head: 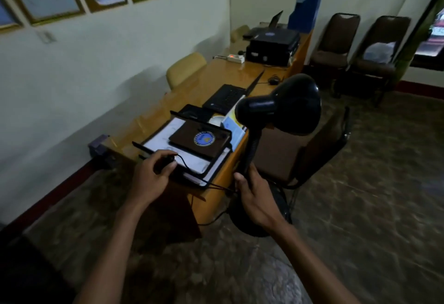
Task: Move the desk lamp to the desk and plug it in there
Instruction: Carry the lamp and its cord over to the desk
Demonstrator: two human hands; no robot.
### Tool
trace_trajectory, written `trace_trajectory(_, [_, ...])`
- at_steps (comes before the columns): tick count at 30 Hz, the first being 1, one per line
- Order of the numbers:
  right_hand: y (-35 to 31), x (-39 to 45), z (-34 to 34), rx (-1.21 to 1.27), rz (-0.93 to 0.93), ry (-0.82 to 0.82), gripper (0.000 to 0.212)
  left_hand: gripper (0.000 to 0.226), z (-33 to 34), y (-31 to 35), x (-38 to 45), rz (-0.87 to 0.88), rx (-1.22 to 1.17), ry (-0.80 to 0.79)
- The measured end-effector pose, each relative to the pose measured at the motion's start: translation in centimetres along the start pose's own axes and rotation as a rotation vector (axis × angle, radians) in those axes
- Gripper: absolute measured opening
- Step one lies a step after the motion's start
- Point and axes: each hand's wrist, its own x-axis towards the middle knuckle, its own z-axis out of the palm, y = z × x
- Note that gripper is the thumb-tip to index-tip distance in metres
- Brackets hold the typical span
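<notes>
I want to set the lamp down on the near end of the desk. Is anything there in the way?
Yes. A paper tray holding a brown notebook fills the desk's near end; bare wood lies behind the laptop.

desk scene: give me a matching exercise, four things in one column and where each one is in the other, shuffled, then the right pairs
Things:
1. desk lamp
2. plug
3. power strip
4. brown notebook

Places:
A. far part of the desk, by the printer
B. on the papers in the black tray
C. held by its stem in the right hand
D. pinched in the left hand

Pairs: 1-C, 2-D, 3-A, 4-B
</notes>
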Motion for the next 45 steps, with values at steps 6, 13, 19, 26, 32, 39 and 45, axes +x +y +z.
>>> trace_trajectory(6, [-2.3, 4.9, 4.7, 0.055, -0.084, -0.115, 0.02, 0.021, -5.3, -3.8, 1.5, -0.066, 0.019, 0.132])
trace_trajectory(13, [-4.1, 12.2, 9.6, 0.067, -0.178, -0.183, 0.021, 0.018, -10.4, -6.0, 1.7, -0.187, 0.008, 0.264])
trace_trajectory(19, [-6.1, 17.4, 14.5, 0.109, -0.185, -0.242, 0.025, 0.016, -14.5, -8.9, 5.2, -0.227, 0.003, 0.317])
trace_trajectory(26, [-7.8, 25.2, 22.9, 0.08, -0.173, -0.222, 0.02, 0.017, -20.6, -16.1, 12.7, -0.161, 0.047, 0.346])
trace_trajectory(32, [-10.6, 32.0, 31.7, 0.077, -0.133, -0.164, 0.032, 0.018, -27.5, -22.6, 20.0, -0.11, 0.035, 0.257])
trace_trajectory(39, [-12.6, 38.8, 39.8, 0.1, -0.113, -0.092, 0.026, 0.019, -33.8, -27.8, 27.6, -0.106, 0.008, 0.225])
trace_trajectory(45, [-12.7, 45.0, 45.2, 0.063, -0.109, -0.113, 0.024, 0.018, -36.6, -32.3, 33.6, -0.123, 0.006, 0.22])
